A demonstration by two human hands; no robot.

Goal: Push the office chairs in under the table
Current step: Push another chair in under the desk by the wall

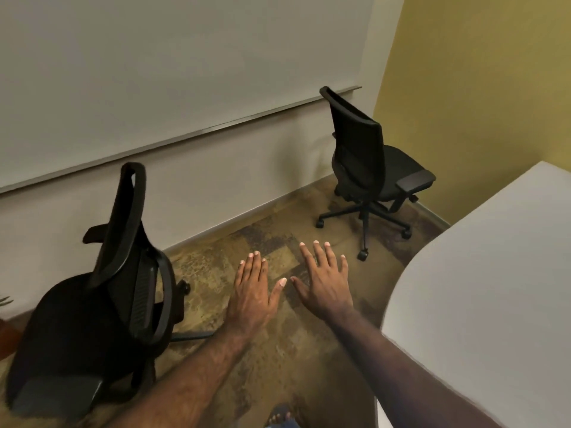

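Chairs (92,304) (370,168) clear of table (494,288) edge; left hand (251,291), right hand (324,282) flat, empty.

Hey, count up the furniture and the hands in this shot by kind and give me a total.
Black office chairs: 2, the near chair on the left and the far chair by the wall.
White table: 1.
Hands: 2, the left hand and the right hand, both holding nothing.
Total: 5.

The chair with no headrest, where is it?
That far chair stands in the corner by the yellow wall, beyond the white table, not pushed under.
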